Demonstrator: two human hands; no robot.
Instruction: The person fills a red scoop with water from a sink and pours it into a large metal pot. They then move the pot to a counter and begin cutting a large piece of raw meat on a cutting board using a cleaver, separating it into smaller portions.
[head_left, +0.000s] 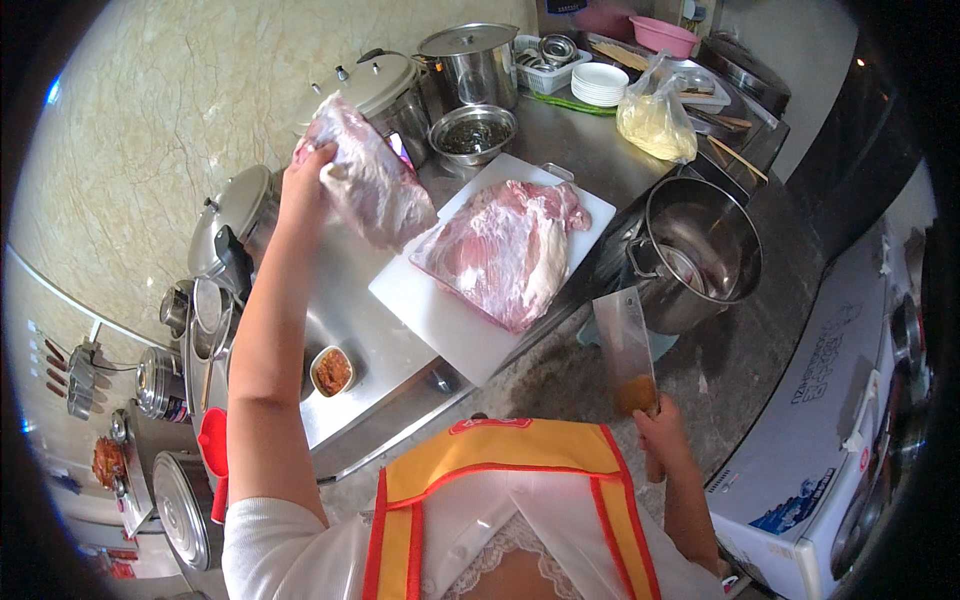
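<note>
A slab of raw meat (pixel 372 185), pale pink with white fat, hangs from my left hand (pixel 308 172), whose fingers are closed on its upper left edge. Its lower end is by the left side of the white cutting board (pixel 440 325). Flat on that board lies a second, larger piece of raw meat (pixel 505 250). Away to the right of the counter, my right hand (pixel 662 425) grips a cleaver (pixel 622 335) by the handle, its wide blade pointing up and forward. A large steel pot (pixel 735 240) stands just beyond the blade.
On the steel counter (pixel 340 280) are a small bowl of reddish-brown paste (pixel 331 371), a metal bowl of dark contents (pixel 472 133) and lidded pots (pixel 470 70). Farther back sit stacked white plates (pixel 600 84) and a bag of yellowish food (pixel 655 125). A white chest freezer (pixel 800 420) stands at right.
</note>
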